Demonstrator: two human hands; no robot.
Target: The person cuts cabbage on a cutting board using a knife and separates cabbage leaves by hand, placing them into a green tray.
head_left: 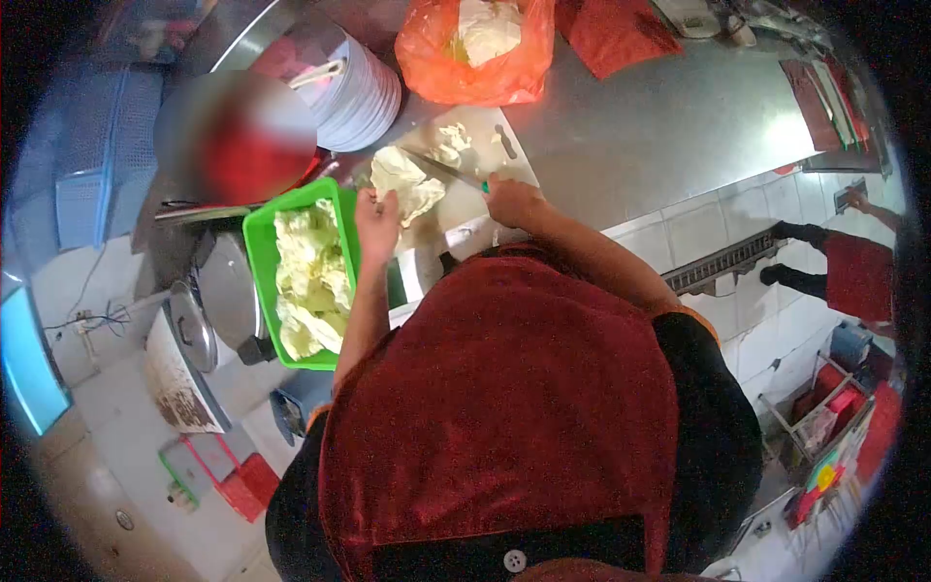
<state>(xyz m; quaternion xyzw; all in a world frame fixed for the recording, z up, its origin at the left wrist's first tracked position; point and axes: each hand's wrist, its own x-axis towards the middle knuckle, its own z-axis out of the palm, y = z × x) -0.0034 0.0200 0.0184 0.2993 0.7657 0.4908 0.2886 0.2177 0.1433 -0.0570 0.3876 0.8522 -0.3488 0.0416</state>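
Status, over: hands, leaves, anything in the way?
Right hand gripping knife. Left hand at pale leaves, contact unclear. Leaves lie on white board. Green tub close beside left hand; nothing seen blocking knife.

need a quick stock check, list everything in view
counter: one, silver, ahead
board: one, whitish, on counter
tub: one, green, left of board
leaves: many, pale, board and tub
knife: one, grey, over board
bag: one, orange, beyond board
plates: one stack, whitish, beyond tub
cloth: one, red, right of bag
stool: one, red, lower left
other person: one, red clothing, far right
edge clutter: uncounted, mixed, partly unclear
apron: one, dark red, on wearer
left hand: one, bare, beside leaves
right hand: one, bare, on knife
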